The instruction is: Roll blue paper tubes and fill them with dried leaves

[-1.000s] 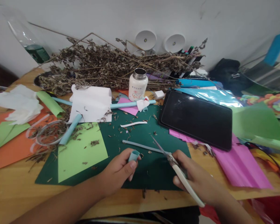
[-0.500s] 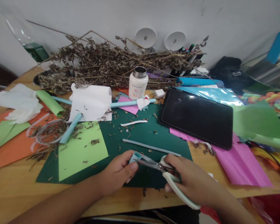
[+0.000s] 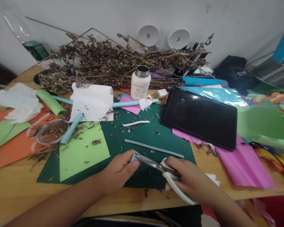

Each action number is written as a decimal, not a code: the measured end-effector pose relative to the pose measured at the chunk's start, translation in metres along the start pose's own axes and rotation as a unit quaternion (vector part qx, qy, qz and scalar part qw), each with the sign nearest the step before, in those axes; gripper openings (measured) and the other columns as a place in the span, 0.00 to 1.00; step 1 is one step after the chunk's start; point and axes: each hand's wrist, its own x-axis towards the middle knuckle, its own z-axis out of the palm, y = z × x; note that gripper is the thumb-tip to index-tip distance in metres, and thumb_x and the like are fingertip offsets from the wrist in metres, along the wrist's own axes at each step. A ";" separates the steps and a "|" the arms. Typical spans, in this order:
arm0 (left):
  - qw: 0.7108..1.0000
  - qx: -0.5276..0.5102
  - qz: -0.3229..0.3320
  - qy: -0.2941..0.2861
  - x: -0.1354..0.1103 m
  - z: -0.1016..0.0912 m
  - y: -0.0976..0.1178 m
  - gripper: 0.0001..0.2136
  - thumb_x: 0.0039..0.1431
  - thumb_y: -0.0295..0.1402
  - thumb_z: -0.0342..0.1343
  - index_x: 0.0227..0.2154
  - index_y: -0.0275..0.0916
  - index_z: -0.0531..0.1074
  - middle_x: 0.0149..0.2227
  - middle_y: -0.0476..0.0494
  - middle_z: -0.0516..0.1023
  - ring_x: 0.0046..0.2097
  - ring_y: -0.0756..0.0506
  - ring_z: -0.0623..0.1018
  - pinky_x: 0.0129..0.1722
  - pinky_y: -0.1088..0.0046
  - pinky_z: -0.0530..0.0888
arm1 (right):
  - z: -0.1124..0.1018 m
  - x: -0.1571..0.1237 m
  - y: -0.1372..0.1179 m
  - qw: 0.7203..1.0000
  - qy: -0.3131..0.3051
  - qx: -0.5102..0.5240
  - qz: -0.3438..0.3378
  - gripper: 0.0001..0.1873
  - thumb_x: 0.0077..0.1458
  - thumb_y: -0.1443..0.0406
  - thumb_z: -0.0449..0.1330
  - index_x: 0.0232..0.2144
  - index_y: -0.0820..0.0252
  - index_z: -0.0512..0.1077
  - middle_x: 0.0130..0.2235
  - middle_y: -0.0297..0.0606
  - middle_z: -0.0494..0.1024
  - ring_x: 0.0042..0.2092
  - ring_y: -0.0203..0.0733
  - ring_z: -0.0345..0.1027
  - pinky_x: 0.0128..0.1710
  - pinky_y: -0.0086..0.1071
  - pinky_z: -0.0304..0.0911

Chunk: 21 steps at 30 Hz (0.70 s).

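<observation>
Left hand (image 3: 121,170) pinches a short light-blue paper roll (image 3: 133,157) between thumb and fingers, open end facing the right hand (image 3: 189,179). Right hand grips white-handled scissors (image 3: 161,168), fingers through the loops; blades point at the left hand, tips at the roll's open end. Can't tell how deep they go in. Both hands sit over the near part of a dark green mat (image 3: 146,181) on the wooden tabletop (image 3: 109,206).

Just beyond the hands: a thin grey-blue strip (image 3: 153,148) lying across the mat, then a white paper strip (image 3: 136,123), plus dry leaf crumbs. Left of the left hand: lime-green sheet (image 3: 81,160) partly on the mat, with a blue paper tube (image 3: 72,129) past it. Farther ahead: curled white sheet (image 3: 92,102) to the left, lidless white bottle (image 3: 140,85) upright, a long blue tube (image 3: 126,104) in front of it. Dried plant stems (image 3: 104,63) pile up behind all that.

Beyond the right hand, toward the right: black tablet (image 3: 201,116), screen dark, overlapping pink paper (image 3: 246,167). White scrap (image 3: 213,179) just beside the right wrist.
</observation>
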 end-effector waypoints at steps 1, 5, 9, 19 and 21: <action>1.000 -0.002 0.001 -0.004 0.000 0.000 -0.001 0.16 0.57 0.44 0.38 0.27 0.36 0.60 0.20 0.53 0.56 0.21 0.55 0.57 0.19 0.79 0.55 | 0.000 0.000 0.000 1.000 0.000 0.004 0.000 0.04 0.47 0.64 0.53 0.25 0.58 0.60 0.25 0.31 0.72 0.26 0.34 0.63 0.24 0.24 0.48; 0.999 -0.026 -0.012 -0.018 -0.001 0.000 -0.003 0.15 0.57 0.43 0.38 0.27 0.36 0.59 0.20 0.54 0.56 0.21 0.55 0.57 0.19 0.80 0.55 | -0.001 0.001 0.000 1.000 -0.010 0.013 0.003 0.02 0.47 0.65 0.52 0.25 0.57 0.60 0.25 0.30 0.73 0.27 0.35 0.64 0.24 0.24 0.49; 0.999 -0.033 -0.012 -0.018 -0.001 0.000 -0.001 0.15 0.57 0.43 0.38 0.27 0.36 0.59 0.20 0.54 0.56 0.21 0.55 0.57 0.18 0.80 0.55 | -0.002 0.001 -0.002 1.000 0.002 -0.008 0.012 0.06 0.44 0.63 0.55 0.25 0.58 0.60 0.27 0.33 0.72 0.27 0.35 0.62 0.24 0.25 0.48; 1.000 -0.009 0.003 -0.026 0.001 0.000 -0.001 0.16 0.57 0.44 0.38 0.25 0.36 0.59 0.20 0.54 0.56 0.21 0.55 0.57 0.18 0.80 0.55 | -0.001 -0.003 0.000 0.999 0.010 -0.032 0.011 0.12 0.41 0.59 0.59 0.25 0.58 0.60 0.25 0.29 0.68 0.26 0.34 0.57 0.23 0.25 0.44; 0.999 -0.020 0.003 -0.028 0.000 0.000 -0.003 0.16 0.57 0.44 0.38 0.26 0.36 0.59 0.20 0.54 0.56 0.20 0.55 0.57 0.18 0.80 0.55 | -0.001 -0.002 0.000 0.999 0.010 -0.032 0.010 0.13 0.41 0.59 0.59 0.25 0.57 0.60 0.26 0.29 0.68 0.26 0.34 0.57 0.23 0.25 0.45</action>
